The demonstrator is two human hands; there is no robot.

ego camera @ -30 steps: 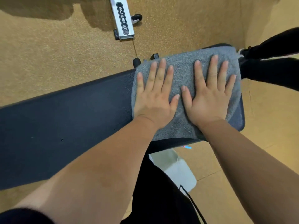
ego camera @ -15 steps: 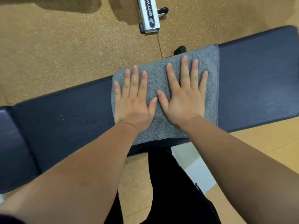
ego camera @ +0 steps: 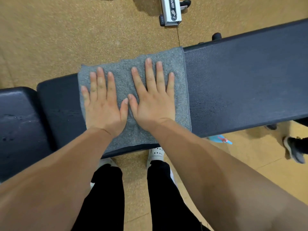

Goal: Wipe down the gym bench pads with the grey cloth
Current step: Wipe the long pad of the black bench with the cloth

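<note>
- Tan, speckled floor [ego camera: 58,39] lay on both sides of the bench.
- The long dark pad [ego camera: 241,80] ran bare well off to the right, with only a short bare strip left of the cloth before the seam with the smaller pad [ego camera: 16,122].
- The grey cloth [ego camera: 123,77] covered the long pad from near edge to far edge, its far hem overhanging.
- The left hand [ego camera: 103,104] and right hand [ego camera: 153,100] lay flat on the cloth side by side, fingers straight, thumbs nearly touching, gripping nothing.

single head-worn wide-angle view, facing forward and steeply down, near above the bench pad [ego camera: 241,84]
</note>
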